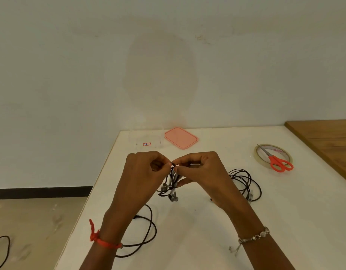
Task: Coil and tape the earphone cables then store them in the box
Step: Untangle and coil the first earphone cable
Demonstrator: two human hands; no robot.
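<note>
both my hands are pinching the same earphone bundle (172, 185): my left hand (144, 172) and right hand (203, 172) meet fingertip to fingertip at its top, fingers curled round the black cable, and the loops and the grey earbuds hang down below the pinch, above the white table (207, 221).

as i judge it, this is the coiling step. to do it well i should keep the loops even and gathered under one pinch, tuck the loose end in, and not let the buds swing out and undo the turns. then one hand has to hold the coil alone while the other goes for tape.

the tape roll (279, 151) lies well off to the right of my grip and a little beyond it, with the red scissors (273, 159) resting across it, so they must come off the roll first. the clear box (146, 140) stands beyond my left hand, open, its pink lid (180, 137) flat beside it.

just right of my right hand lies another coil (246, 184); whether it is taped i cannot tell. a loose cable (155, 230) sprawls under my left forearm, and it could snag on my wrist. one more cable (8, 244) lies on the floor, far to my left.
</note>
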